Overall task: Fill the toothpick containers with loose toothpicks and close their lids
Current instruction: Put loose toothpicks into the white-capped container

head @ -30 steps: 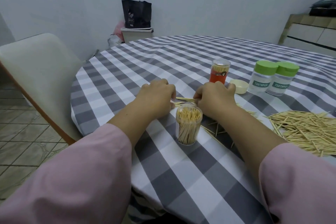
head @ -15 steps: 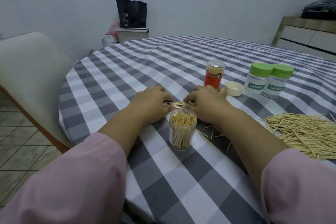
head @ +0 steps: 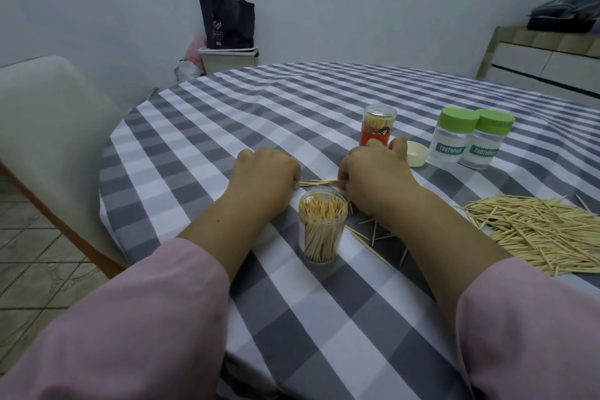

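A clear open container [head: 322,227] nearly full of toothpicks stands upright on the checked cloth, between my wrists. Just behind it lies a small bundle of toothpicks [head: 318,183], gripped at its ends by my left hand [head: 264,177] and my right hand [head: 373,178], both with curled fingers. A big heap of loose toothpicks [head: 539,230] lies to the right, with a few strays [head: 373,237] near my right forearm. A red-labelled container with a clear lid [head: 377,127] stands behind my right hand. A cream lid [head: 417,153] lies beside it.
Two closed green-capped bottles labelled TOOTHPICK [head: 453,136] [head: 487,140] stand at the right rear. A pale chair [head: 48,127] is at the table's left edge. A black bag on a bin [head: 227,26] sits by the wall, a cabinet [head: 545,58] at far right.
My hands have closed in on the bundle's two ends behind the open container. The view has shifted slightly; the containers have not moved.
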